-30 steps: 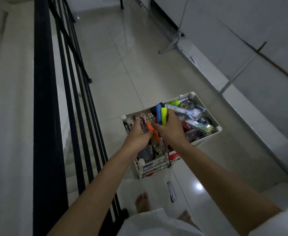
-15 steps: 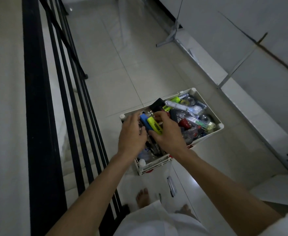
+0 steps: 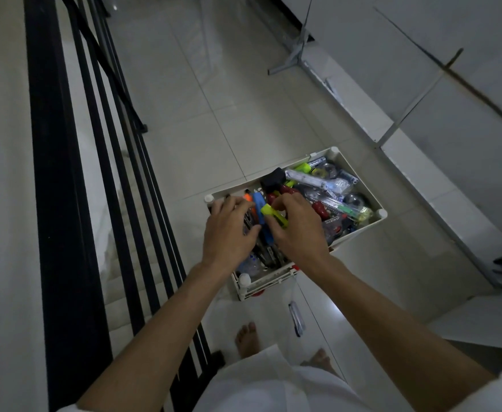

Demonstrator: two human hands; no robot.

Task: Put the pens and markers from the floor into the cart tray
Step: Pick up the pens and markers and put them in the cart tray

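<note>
A black metal stair railing (image 3: pixel 65 188) hems the left. The left hand (image 3: pixel 229 230) rests loosely curled over dark pens in the white plastic cart tray (image 3: pixel 359 173); whether it holds one, I cannot tell. The right hand (image 3: pixel 298 227) pinches a yellow highlighter marker (image 3: pixel 275 216) over the tray. One slim pen (image 3: pixel 296 318) seemingly remains on the open tiled floor (image 3: pixel 214 99).
</note>
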